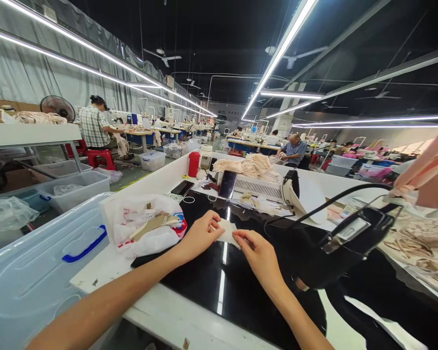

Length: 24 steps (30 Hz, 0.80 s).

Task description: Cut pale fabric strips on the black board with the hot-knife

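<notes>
Between my two hands is a small cream-coloured piece [227,231], like cloth or paper, above the glossy black tabletop [200,287]. My left hand [203,231] pinches its left edge between thumb and fingers. At the right edge, my right hand [256,250] pinches it the same way. A white plastic bag [149,245] with tan scraps inside lies to the left of my left hand. To the right of my right hand stands a black machine [350,243] with a cable; its exact kind I cannot make out.
Beyond my hands lie a phone [228,184], fabric scraps [261,204] and a bundle of cream fabric [250,166]. A red container [194,164] stands at the back left. A lidded plastic bin [40,272] sits at the left. Pink strips [423,165] hang at the right. Co-workers sit farther off.
</notes>
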Available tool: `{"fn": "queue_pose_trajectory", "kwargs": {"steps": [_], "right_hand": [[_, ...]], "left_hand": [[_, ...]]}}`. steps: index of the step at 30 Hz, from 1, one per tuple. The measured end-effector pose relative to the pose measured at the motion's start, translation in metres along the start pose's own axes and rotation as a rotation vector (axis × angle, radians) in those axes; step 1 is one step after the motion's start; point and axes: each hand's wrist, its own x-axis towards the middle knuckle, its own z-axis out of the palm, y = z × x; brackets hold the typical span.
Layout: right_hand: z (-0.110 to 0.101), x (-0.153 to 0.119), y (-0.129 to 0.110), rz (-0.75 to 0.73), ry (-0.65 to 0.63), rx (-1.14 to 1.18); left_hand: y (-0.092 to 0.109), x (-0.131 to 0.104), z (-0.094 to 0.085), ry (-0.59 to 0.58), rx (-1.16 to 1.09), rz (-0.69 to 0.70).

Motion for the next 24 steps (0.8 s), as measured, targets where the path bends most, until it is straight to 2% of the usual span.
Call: {"fn": "queue_pose_trajectory", "kwargs": {"steps": [4, 8, 13, 18, 24], "right_hand": [[0.009, 0.024, 0.008, -0.038, 0.040, -0.137], [0.019, 0.036, 0.018, -0.071, 0.046, -0.268], [0.027, 0.036, 0.025, -0.079, 0.038, -0.409], [0.033, 0.031, 0.028, -0.085, 0.013, -0.505], [0.032, 0.027, 0.014, -0.117, 0.032, -0.513]], "left_hand": [[0.003, 0.030, -0.008, 0.009, 0.239, 0.087], [-0.005, 0.044, -0.006, -0.029, 0.490, 0.147], [-0.020, 0.047, 0.003, -0.078, 0.712, 0.177], [-0.028, 0.047, 0.008, -0.097, 0.823, 0.215], [-0.029, 0.043, 0.006, -0.044, 0.857, 0.303]]}}
